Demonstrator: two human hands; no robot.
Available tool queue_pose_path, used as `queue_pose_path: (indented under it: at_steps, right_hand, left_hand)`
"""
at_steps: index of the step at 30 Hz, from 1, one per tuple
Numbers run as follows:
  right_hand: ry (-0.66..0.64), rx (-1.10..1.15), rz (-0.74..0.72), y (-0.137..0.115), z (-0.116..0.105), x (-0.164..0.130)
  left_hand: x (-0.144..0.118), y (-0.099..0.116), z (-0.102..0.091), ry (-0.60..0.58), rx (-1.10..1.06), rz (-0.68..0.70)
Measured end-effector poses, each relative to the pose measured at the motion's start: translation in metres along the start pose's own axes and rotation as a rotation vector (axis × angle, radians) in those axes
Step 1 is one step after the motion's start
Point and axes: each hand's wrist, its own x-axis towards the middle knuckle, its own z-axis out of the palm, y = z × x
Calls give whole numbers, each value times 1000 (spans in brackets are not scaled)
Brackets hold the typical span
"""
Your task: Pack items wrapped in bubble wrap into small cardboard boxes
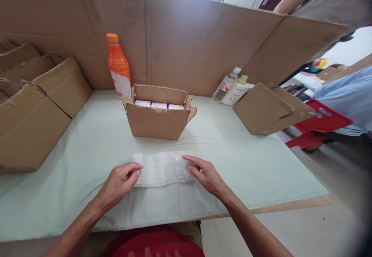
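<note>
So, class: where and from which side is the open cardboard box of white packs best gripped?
Grip the open box by its two short end walls, one hand each side, coming from left and right. The flaps splay outward and the packs fill the top, so the plain side walls give the firmest hold.

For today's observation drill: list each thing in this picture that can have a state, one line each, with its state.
Small cardboard box: flaps open, white items inside.
Bubble wrap sheet: lying flat on the table.
Orange bottle: upright, capped.
Clear bottle: leaning, capped.
White bottle: leaning, green cap on.
Left hand: pinching the sheet's left end.
Right hand: fingers pressing on the sheet's right end.
</note>
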Motion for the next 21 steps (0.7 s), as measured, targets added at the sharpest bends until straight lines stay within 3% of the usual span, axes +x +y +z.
queue_pose_path:
  at_steps: [4, 7, 9, 12, 15, 18, 21]
  right_hand:
    - [235, -94, -387, -53, -41, -1]
    - [466, -172, -475, -90, -70, 25]
    - [532, -213, -480, -104, -82, 56]
    - [440, -295, -421, -111, -93, 109]
    - [203, -512, -257, -115, -98, 153]
    - [10, -792, -115, -125, -100, 176]
    - [-109, -1002, -75, -143, -98, 185]
  left_hand:
    - [7, 45, -34, 322, 138, 413]
    - [36, 78, -62, 583, 341, 575]
    - [65, 95, -77, 632, 427, 601]
    - [111, 110, -92, 495, 528, 542]
    - [145, 117, -103, 240, 718, 390]
    - [166, 122, -110, 64, 874, 292]
    - [179, 129, -115, -20, 957, 282]
